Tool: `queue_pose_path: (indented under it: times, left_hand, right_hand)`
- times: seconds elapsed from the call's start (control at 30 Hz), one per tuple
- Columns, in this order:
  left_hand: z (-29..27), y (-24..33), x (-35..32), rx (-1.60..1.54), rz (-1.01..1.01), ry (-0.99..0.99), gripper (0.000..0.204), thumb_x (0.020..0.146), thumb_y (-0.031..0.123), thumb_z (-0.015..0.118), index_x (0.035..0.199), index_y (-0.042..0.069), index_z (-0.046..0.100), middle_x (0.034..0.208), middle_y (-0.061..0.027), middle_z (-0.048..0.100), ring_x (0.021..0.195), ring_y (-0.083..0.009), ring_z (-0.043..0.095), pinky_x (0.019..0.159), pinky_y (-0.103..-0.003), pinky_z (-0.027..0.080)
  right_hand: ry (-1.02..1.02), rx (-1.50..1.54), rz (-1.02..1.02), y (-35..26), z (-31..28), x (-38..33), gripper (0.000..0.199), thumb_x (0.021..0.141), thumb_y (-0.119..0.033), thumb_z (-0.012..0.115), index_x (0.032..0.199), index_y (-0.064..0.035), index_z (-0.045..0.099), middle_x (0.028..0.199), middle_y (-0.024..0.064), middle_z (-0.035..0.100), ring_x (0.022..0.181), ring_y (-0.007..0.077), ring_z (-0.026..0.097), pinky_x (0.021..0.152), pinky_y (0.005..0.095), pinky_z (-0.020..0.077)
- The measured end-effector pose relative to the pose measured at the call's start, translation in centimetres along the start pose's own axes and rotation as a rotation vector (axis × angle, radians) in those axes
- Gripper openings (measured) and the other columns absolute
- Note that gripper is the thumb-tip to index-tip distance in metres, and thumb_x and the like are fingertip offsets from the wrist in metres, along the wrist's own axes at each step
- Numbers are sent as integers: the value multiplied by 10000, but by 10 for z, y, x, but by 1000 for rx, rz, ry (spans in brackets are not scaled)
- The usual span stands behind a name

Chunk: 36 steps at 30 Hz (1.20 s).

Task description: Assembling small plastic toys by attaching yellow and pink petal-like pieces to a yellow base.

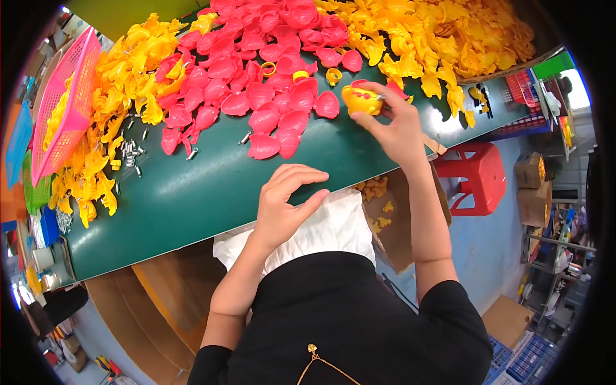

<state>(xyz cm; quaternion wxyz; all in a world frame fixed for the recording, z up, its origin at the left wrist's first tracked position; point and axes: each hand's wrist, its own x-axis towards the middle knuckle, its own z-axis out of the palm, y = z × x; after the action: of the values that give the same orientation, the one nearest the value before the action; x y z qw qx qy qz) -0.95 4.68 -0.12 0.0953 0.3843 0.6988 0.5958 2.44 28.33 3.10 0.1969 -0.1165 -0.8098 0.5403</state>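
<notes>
My right hand [396,122] is closed on a rounded yellow plastic toy part [360,101] with a red patch on its side, held above the green table; a small metallic bit shows by the fingertips. My left hand [287,202] hovers at the table's near edge, thumb and fingers apart in a curve, with nothing in it. Beyond the hands lies a heap of glossy pink shell-shaped parts [262,96]. A yellow ring [333,76] sits near the toy part. Small metal cylinders [131,151] are scattered at the left.
Yellow plastic parts are heaped at the far right [475,38] and at the left [142,58]. A pink basket [80,106] leans at the left end of the green table [212,205]. Cardboard boxes [138,314] stand below the near edge, and a red stool [481,179] stands right.
</notes>
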Motion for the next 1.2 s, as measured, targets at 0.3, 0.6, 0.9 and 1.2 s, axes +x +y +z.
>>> queue_pose_path:
  times: [0.3,0.6,0.9,1.2]
  left_hand:
    - [-10,19,-3,-52,6,-84,193,801,99,724,981,33,697,962,-78,697,932,-238,630,861,-350,477]
    - [-187,-10,-26,937,-46,486,180,837,95,655,1009,69,699,994,-88,685,970,-294,601,894,-382,454]
    - [-308,-52,8,1666,-124,267,228,774,115,695,999,76,691,976,-69,690,988,-283,539,874,-398,432]
    - [-246,-22,-27,299,-172,766,306,863,-3,622,1158,27,547,1073,-47,629,771,-105,605,668,-251,507]
  right_hand:
    - [172,-425,-238,5,19,-7,398,870,-138,704,1221,-2,573,1047,88,667,916,146,644,791,272,515]
    - [16,-344,4,-49,-63,-65,440,855,-42,618,1284,-4,528,1256,94,568,1099,172,546,977,299,411]
    - [-398,-626,-369,-105,17,-35,260,776,-53,658,1034,-20,669,1010,148,641,980,334,566,899,388,430]
    - [-457,-581,-1057,-73,246,91,220,694,-59,643,876,-136,739,1004,40,581,1035,259,514,887,344,466]
